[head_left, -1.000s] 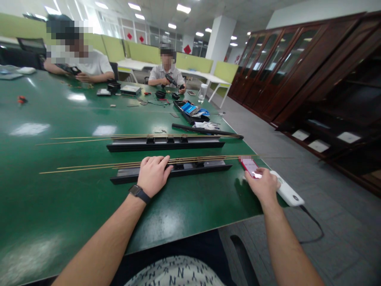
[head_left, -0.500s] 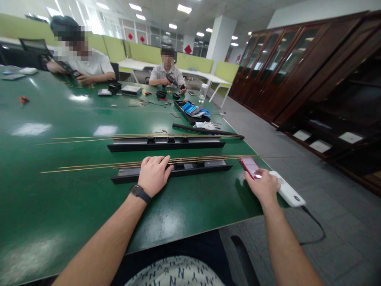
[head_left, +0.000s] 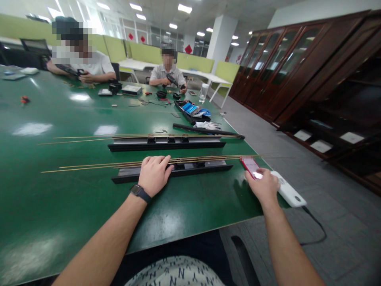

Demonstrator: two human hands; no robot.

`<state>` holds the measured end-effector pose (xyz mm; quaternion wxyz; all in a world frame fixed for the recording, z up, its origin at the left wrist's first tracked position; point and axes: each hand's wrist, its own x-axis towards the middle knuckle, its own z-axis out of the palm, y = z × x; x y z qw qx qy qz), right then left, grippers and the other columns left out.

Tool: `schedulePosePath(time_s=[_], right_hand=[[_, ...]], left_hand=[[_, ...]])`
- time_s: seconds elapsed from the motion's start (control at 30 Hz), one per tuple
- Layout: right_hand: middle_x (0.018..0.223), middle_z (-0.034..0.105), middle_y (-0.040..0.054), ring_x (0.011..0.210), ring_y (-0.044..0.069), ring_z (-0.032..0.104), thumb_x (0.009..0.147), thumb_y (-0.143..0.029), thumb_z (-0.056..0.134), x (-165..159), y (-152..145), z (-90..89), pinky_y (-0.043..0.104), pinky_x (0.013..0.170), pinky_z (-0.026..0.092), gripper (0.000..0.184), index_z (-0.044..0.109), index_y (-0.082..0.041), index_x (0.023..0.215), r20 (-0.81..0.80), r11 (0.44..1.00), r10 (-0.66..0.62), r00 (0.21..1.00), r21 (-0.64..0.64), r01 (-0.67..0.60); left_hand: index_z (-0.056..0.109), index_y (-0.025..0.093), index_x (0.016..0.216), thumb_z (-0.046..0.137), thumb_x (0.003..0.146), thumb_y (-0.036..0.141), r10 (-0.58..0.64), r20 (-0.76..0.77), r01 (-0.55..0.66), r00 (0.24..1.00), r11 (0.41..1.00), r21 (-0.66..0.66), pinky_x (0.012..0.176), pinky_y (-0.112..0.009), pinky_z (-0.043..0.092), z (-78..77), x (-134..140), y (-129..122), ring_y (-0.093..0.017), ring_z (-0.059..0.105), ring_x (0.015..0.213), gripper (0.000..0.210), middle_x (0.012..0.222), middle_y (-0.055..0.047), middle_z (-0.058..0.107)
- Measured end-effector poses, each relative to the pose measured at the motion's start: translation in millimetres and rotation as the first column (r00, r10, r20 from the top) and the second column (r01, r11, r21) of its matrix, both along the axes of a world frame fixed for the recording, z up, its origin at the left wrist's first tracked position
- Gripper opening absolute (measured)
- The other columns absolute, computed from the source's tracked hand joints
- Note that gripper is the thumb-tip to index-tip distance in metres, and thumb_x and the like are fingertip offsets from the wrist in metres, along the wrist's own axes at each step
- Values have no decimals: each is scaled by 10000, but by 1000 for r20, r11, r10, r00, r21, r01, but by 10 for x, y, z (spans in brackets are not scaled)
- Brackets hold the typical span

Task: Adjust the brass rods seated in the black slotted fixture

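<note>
My left hand point(head_left: 155, 174), with a dark watch at the wrist, rests palm down across a long black channel-shaped rail point(head_left: 205, 167). Its fingers lie over the thin gold-coloured rods point(head_left: 89, 166) along the rail, with the thumb apart; the fingertips are partly hidden. At the table's right edge, my right hand point(head_left: 264, 184) holds the near end of a red-edged smartphone point(head_left: 250, 166) with a lit screen. Close beside that hand is a white power bank-like device point(head_left: 288, 190) with a black cable. Farther off lies a second black rail point(head_left: 166, 146), with more thin rods on it.
The green table point(head_left: 74, 222) carries a black tray point(head_left: 190, 117) with blue packs, a black bar point(head_left: 184, 128), gloves point(head_left: 208, 125) and a clear bottle point(head_left: 203, 93). Two co-workers sit across, one holding a power drill point(head_left: 172, 79). Dark wooden cabinets point(head_left: 285, 67) stand at right.
Both of my hands stay in place, on the rail and at the smartphone. The co-worker at far left has slightly shifted the dark tool in their hands.
</note>
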<state>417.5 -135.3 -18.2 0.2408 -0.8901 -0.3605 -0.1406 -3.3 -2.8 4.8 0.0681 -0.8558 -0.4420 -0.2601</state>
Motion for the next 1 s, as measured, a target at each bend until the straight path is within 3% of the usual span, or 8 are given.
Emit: schedulePosePath(time_s=[0.1,0.2,0.33,0.5,0.57,0.7,1.0], right_hand=[[993,714,189,993,365,613,780,-536,656,-112,14,47,482,903,457,438,691,-161,1003,-57,980,42,997,196,-30],[852,724,112,725,245,643,818,-547,664,-300,62,81,378,710,508,386,682,-177,929,-337,923,192,922,381,-53],[758,700,38,457,105,518,791,-655,723,-679,190,160,240,438,389,502,677,-172,919,-608,846,463,644,520,-117],[718,702,40,393,78,513,789,-618,776,-1115,410,311,155,302,177,510,689,-152,974,-807,843,536,249,529,-101],[688,698,37,366,71,500,835,-567,759,-1206,497,337,145,286,185,450,681,-144,970,-823,840,540,174,538,-65],[633,681,19,341,66,490,902,-449,726,-1267,640,329,136,268,199,309,645,-151,913,-825,833,550,128,554,-9],[598,680,26,311,72,484,956,-327,646,-1204,800,303,136,241,199,212,609,-158,834,-863,875,480,157,485,-7]], left_hand=[[656,214,1282,512,1017,412,-1,1,1,1000,1000,0,987,-467,391,2,1,3,-297,656,1063,361,1170,-104,735],[658,213,1281,515,1014,411,-1,3,1,1000,1000,-6,982,-472,395,7,5,7,-302,658,1066,362,1165,-109,737],[661,209,1278,518,1014,407,-2,6,2,1000,1000,-6,980,-478,401,11,11,7,-299,653,1067,360,1165,-103,738],[657,217,1282,522,1013,404,-6,16,6,1000,1000,0,970,-474,409,7,7,6,-293,652,1058,354,1156,-102,739],[659,222,1279,528,1011,401,-5,22,5,1000,1000,4,971,-472,407,4,7,6,-292,654,1056,348,1156,-103,739],[661,217,1269,540,1008,403,-5,23,5,1000,1000,11,971,-469,404,4,12,2,-290,654,1050,343,1150,-98,739],[661,225,1254,559,1000,393,-3,37,3,999,1000,3,972,-461,402,10,17,0,-281,650,1040,321,1136,-97,737]])
